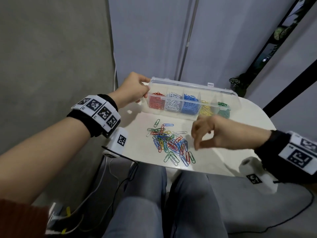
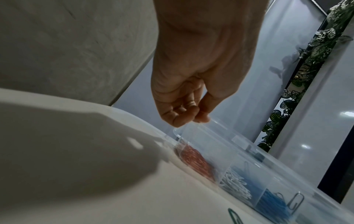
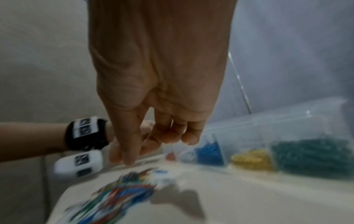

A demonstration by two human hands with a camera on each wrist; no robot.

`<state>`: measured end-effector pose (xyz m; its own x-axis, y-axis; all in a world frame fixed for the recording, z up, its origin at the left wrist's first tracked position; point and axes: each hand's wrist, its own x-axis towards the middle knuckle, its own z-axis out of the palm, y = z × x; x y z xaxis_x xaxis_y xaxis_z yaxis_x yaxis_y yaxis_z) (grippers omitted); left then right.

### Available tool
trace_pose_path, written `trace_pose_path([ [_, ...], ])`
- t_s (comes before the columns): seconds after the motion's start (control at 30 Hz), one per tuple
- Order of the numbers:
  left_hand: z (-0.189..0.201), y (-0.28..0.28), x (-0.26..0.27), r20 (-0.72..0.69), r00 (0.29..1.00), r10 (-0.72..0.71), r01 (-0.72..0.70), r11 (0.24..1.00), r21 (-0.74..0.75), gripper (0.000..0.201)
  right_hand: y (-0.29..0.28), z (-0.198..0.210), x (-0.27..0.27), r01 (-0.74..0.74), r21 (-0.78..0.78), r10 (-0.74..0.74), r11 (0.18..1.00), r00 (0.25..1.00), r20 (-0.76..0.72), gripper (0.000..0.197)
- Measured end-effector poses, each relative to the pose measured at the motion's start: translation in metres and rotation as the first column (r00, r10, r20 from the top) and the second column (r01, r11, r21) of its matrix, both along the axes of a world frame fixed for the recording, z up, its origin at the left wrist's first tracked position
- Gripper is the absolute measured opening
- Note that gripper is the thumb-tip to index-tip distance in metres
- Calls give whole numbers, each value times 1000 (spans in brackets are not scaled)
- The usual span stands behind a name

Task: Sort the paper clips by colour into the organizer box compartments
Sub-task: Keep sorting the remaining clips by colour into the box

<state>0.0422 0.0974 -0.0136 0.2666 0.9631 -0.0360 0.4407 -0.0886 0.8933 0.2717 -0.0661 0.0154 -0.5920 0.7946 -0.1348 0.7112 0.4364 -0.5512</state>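
Note:
A clear organizer box [image 1: 221, 93] stands at the back of the white table [image 1: 214, 162], its lid up. Its compartments hold red [image 1: 155, 103], white [image 1: 173, 104], blue [image 1: 190, 105], yellow [image 1: 205, 109] and green clips [image 1: 223, 111]. My left hand [image 1: 145, 90] grips the box's left end; in the left wrist view its fingers [image 2: 184, 119] pinch the lid corner of the box [image 2: 239, 154]. A mixed pile of coloured clips [image 1: 169, 141] lies in front. My right hand [image 1: 197, 136] hovers just right of the pile, fingers loosely curled; in the blurred right wrist view the hand [image 3: 153, 145] holds nothing.
The table's front edge lies just above my knees [image 1: 171, 203]. Cables [image 1: 120, 182] hang off its left front corner. A grey wall [image 1: 51, 57] is close on the left. A patterned plant [image 1: 238, 83] stands behind the box's right end.

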Motion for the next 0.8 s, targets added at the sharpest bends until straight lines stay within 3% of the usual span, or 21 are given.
trace_pose_path([
  [0.13, 1, -2, 1, 0, 1000, -4, 4, 1000, 4, 36, -6, -28, -11, -38, -90, 49, 995, 991, 128, 15],
  [0.27, 2, -3, 1, -4, 1000, -1, 1, 1000, 3, 37, 6, -29, -7, 144, -28, -139, 989, 982, 129, 14],
  [0.4, 2, -3, 1, -3, 1000, 3, -3, 1000, -4, 39, 13, -29, -1, 317, 42, -320, 947, 937, 143, 28],
  [0.53, 1, -3, 1, 0, 1000, 5, -5, 1000, -4, 39, 8, -27, 3, 293, 70, -300, 954, 942, 148, 28],
  [0.8, 1, -3, 1, 11, 1000, 14, -14, 1000, -6, 38, 10, -31, 3, 266, 36, -268, 963, 945, 186, 8],
])
